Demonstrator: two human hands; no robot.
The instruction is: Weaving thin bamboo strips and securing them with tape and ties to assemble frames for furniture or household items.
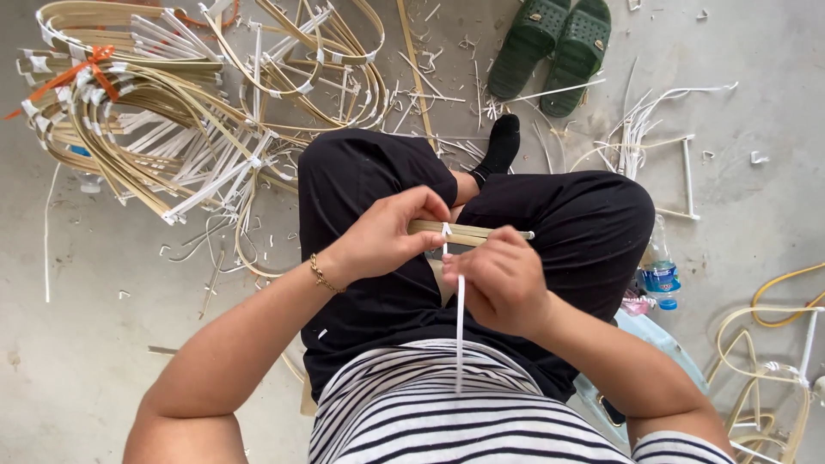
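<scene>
Grey concrete floor (103,344) strewn with bamboo work

A heap of bent bamboo strips (163,103) bound with white ties fills the far left corner; green sandals (554,47) lie at the far edge, a plastic bottle (660,271) stands toward the right edge, and loose white tie offcuts (653,120) and splinters scatter between.

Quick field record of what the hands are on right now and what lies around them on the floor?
Left hand: pinches the bamboo strips over the lap
Right hand: grips the white strap wrapped round the strips; its tail hangs toward the striped shirt
Floor, upper left: pile of bent bamboo frames bound with white ties
Floor, top: green sandals
Floor, right: plastic bottle beside the knee
Scraps: offcuts scattered on the concrete floor
</scene>
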